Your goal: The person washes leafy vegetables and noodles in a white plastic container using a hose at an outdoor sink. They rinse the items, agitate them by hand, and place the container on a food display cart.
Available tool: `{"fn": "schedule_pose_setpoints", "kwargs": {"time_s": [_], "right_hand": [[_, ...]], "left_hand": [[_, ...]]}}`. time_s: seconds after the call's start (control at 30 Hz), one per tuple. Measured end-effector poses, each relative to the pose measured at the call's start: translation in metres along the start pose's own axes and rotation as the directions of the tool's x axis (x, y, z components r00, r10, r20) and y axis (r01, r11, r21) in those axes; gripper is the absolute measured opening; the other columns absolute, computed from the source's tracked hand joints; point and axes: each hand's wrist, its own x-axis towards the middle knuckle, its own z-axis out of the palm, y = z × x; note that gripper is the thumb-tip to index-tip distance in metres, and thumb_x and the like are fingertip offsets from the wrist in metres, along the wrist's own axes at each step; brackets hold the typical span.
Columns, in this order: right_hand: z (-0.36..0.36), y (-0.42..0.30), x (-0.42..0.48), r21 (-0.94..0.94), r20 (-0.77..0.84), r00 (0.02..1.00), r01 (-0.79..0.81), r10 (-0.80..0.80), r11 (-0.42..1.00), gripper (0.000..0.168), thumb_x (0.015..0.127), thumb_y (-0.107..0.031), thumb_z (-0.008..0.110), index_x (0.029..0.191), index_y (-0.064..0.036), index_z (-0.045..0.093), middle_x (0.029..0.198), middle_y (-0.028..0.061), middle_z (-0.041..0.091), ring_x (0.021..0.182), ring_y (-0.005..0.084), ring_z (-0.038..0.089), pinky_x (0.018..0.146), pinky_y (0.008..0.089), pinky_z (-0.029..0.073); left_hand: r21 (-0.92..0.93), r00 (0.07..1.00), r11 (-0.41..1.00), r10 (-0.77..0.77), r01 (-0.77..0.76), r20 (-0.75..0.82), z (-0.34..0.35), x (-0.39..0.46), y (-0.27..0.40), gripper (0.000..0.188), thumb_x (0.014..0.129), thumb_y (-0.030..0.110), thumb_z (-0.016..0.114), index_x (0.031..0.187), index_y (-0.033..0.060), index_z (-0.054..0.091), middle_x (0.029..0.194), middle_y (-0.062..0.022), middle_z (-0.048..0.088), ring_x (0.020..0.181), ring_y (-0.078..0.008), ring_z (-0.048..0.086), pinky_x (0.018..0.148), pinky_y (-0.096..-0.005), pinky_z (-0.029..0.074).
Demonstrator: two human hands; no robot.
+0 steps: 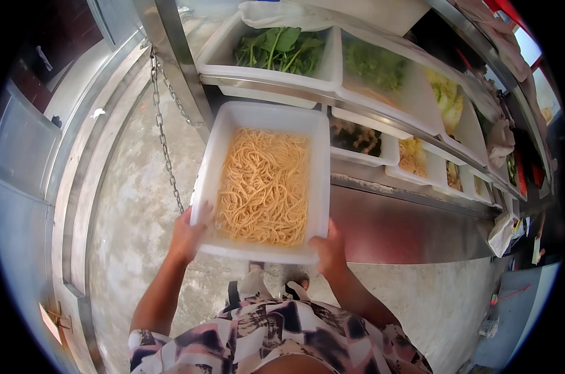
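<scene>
A deep white plastic tub (268,114) is held out in front of my body, gripped at its near corners. Thin, tan noodle-like strands (264,187) lie tangled across its bottom, seemingly in liquid. My left hand (189,236) clasps the near left corner, thumb over the rim. On the near right side, my right hand (330,245) holds the wall with its thumb inside the rim. The tub's far end is close to the lower edge of a metal rack (282,84); whether they touch I cannot tell.
On the rack's upper tier stand white tubs with leafy greens (280,51), blurred greens (376,63) and pale cabbage-like leaves (446,100). Below are smaller tubs, one with dark pieces (357,135). A metal chain (161,126) hangs at the left over the concrete floor (128,233). Metal ledges (79,187) run farther left.
</scene>
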Motion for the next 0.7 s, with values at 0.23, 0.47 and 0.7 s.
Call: {"fn": "schedule_pose_setpoints", "kwargs": {"time_s": [0.23, 0.47, 0.7], "right_hand": [[0.017, -0.027, 0.068, 0.232, -0.117, 0.989, 0.117, -0.092, 0.966, 0.046, 0.062, 0.012, 0.047, 0.105, 0.0, 0.057, 0.086, 0.0025, 0.06, 0.075, 0.0118, 0.055, 0.065, 0.0223, 0.043], [0.017, -0.02, 0.147, 0.225, -0.218, 0.958, 0.237, -0.188, 0.945, 0.04, 0.063, 0.011, 0.051, 0.101, 0.002, 0.061, 0.084, 0.0039, 0.062, 0.071, 0.0133, 0.057, 0.061, 0.0233, 0.044], [0.026, -0.033, 0.189, 0.259, -0.41, 0.907, 0.216, -0.095, 0.941, 0.024, 0.073, 0.0, 0.062, 0.097, 0.001, 0.062, 0.084, 0.0029, 0.062, 0.07, 0.0137, 0.057, 0.061, 0.0249, 0.045]], "left_hand": [[-0.32, 0.981, 0.942, 0.042, -0.102, -0.188, 0.023, 0.074, 0.019, 0.034, 0.084, 0.021, 0.059, 0.11, 0.0005, 0.053, 0.1, -0.0068, 0.058, 0.087, -0.0152, 0.056, 0.073, -0.0286, 0.046], [-0.147, 0.979, 0.978, -0.166, 0.148, -0.119, 0.076, 0.062, -0.005, 0.051, 0.085, 0.047, 0.054, 0.112, 0.0044, 0.047, 0.104, -0.0104, 0.055, 0.093, -0.0215, 0.055, 0.069, -0.036, 0.048], [-0.405, 0.993, 0.909, -0.055, 0.095, 0.108, 0.126, 0.11, 0.015, 0.03, 0.095, 0.029, 0.044, 0.106, 0.0011, 0.046, 0.097, -0.0141, 0.057, 0.086, -0.0236, 0.061, 0.065, -0.0303, 0.053]]}}
